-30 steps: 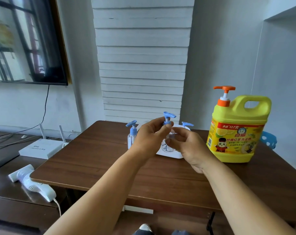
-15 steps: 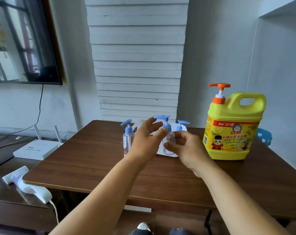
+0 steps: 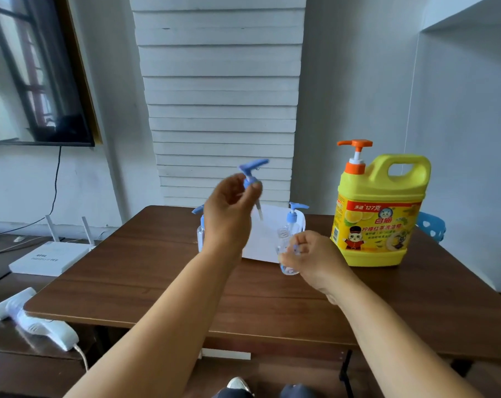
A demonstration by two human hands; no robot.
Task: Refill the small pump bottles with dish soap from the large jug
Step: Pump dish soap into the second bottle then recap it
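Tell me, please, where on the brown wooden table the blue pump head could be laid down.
The near-left stretch of the brown wooden table, left of the left hand gripping the blue pump head, is bare. So is the near-right, in front of the yellow soap jug. The back middle is crowded: white tray, small clear pump bottles, and the right hand holding the opened clear bottle.

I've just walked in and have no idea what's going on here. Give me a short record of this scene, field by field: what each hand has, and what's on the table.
left hand: holds a blue pump head, lifted out, its tube hanging free
right hand: grips an opened small clear bottle above the table
large jug: yellow, orange pump, upright at the right
other small bottles: one in the white tray, one partly hidden behind the left hand
table: brown wood
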